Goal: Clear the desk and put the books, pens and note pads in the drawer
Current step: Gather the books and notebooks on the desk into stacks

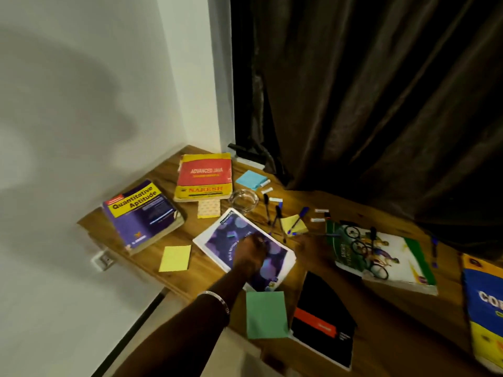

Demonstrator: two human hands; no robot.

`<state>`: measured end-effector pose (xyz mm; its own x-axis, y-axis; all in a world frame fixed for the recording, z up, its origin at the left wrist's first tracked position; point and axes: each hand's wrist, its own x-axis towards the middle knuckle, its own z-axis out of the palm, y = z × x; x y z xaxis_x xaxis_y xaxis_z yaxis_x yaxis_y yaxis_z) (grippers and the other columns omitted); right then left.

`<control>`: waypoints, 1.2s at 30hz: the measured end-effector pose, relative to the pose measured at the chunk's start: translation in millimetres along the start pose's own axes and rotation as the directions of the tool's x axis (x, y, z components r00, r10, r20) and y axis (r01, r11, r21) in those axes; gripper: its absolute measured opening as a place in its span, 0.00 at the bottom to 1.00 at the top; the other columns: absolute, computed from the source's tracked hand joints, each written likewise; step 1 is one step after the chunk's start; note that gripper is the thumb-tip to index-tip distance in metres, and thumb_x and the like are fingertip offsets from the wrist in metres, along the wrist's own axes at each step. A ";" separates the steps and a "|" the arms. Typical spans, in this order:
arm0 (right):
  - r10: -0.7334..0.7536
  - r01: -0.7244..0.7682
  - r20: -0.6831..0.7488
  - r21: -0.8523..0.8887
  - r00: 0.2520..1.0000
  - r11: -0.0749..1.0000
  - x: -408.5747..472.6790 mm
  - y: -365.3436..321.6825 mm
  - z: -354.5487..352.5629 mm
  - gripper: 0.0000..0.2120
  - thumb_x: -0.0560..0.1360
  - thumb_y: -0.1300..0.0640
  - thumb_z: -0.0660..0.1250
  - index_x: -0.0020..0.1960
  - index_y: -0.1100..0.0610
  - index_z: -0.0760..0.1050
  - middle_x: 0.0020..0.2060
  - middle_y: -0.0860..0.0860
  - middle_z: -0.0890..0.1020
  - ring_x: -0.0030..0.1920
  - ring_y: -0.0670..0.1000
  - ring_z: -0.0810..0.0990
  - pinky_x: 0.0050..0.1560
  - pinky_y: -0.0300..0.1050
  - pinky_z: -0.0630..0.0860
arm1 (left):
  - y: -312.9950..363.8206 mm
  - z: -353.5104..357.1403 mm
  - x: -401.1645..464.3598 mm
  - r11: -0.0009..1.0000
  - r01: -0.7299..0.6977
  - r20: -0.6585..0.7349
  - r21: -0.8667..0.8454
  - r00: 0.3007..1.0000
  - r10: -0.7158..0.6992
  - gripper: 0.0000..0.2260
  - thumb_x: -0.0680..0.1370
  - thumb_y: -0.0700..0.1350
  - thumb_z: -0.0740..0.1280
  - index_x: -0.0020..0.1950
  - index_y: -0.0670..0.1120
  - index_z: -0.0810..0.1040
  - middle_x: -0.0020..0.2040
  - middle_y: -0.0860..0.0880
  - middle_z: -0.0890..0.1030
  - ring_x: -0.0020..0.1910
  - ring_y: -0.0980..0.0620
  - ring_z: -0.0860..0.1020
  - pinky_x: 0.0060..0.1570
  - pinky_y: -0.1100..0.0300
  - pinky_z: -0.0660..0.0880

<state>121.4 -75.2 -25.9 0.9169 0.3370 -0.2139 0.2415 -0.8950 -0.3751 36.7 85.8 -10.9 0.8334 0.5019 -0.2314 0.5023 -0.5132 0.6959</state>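
One bare forearm, one bangle

The left hand (251, 250) shows at the end of an unsleeved arm, a thin silver metal bangle (217, 298) circling the wrist; the fingers are blurred.

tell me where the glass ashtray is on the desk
In the head view the glass ashtray sits toward the back of the desk, just right of the Advanced Java book and left of the pens.
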 end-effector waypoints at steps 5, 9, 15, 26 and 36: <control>0.006 -0.006 0.035 -0.008 0.999 1.000 5.4 -33.4 27.7 0.24 0.72 0.47 0.67 0.66 0.54 0.71 0.61 0.56 0.78 0.61 0.60 0.78 0.56 0.51 0.77 | -42.8 -23.7 -10.3 0.940 0.341 -0.146 -0.008 0.930 -0.338 0.28 0.75 0.58 0.65 0.68 0.42 0.68 0.68 0.38 0.69 0.67 0.38 0.67 0.67 0.51 0.65; 0.011 -0.013 0.050 0.050 0.999 0.999 22.2 -32.1 50.3 0.40 0.67 0.44 0.73 0.73 0.56 0.62 0.66 0.58 0.75 0.65 0.60 0.74 0.61 0.56 0.75 | -54.4 -32.4 -10.9 0.893 0.386 -0.095 -0.230 0.905 -0.415 0.28 0.75 0.54 0.66 0.69 0.40 0.69 0.67 0.39 0.71 0.66 0.42 0.72 0.65 0.56 0.69; 0.004 -0.012 0.081 0.089 0.997 0.996 13.1 -41.7 31.8 0.34 0.71 0.51 0.73 0.72 0.59 0.65 0.65 0.59 0.76 0.65 0.60 0.74 0.62 0.52 0.75 | -45.5 -26.7 -9.3 0.469 0.378 0.114 -0.799 0.859 -0.499 0.21 0.63 0.36 0.76 0.54 0.37 0.77 0.51 0.40 0.82 0.45 0.40 0.81 0.45 0.48 0.80; -0.029 0.017 0.056 0.196 0.998 0.980 15.4 -37.7 27.2 0.28 0.68 0.55 0.76 0.66 0.59 0.72 0.60 0.57 0.80 0.60 0.58 0.79 0.58 0.51 0.78 | -17.5 -35.4 -9.1 0.531 0.164 -0.019 -0.831 0.946 -0.322 0.14 0.75 0.34 0.67 0.57 0.44 0.67 0.55 0.41 0.77 0.51 0.40 0.79 0.47 0.44 0.80; 0.027 0.012 -0.070 0.496 0.997 0.868 16.7 -36.7 18.0 0.32 0.68 0.56 0.76 0.68 0.60 0.68 0.64 0.57 0.77 0.63 0.59 0.76 0.61 0.51 0.75 | 1.8 -53.0 -4.6 0.549 -0.014 -0.059 -0.835 0.996 -0.064 0.14 0.78 0.31 0.61 0.60 0.45 0.70 0.57 0.43 0.79 0.47 0.46 0.81 0.42 0.53 0.82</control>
<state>122.1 -31.4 -32.0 0.9429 0.2919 -0.1602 0.0628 -0.6283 -0.7754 21.5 119.4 27.5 0.7844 0.5740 -0.2349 0.0715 0.2925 0.9536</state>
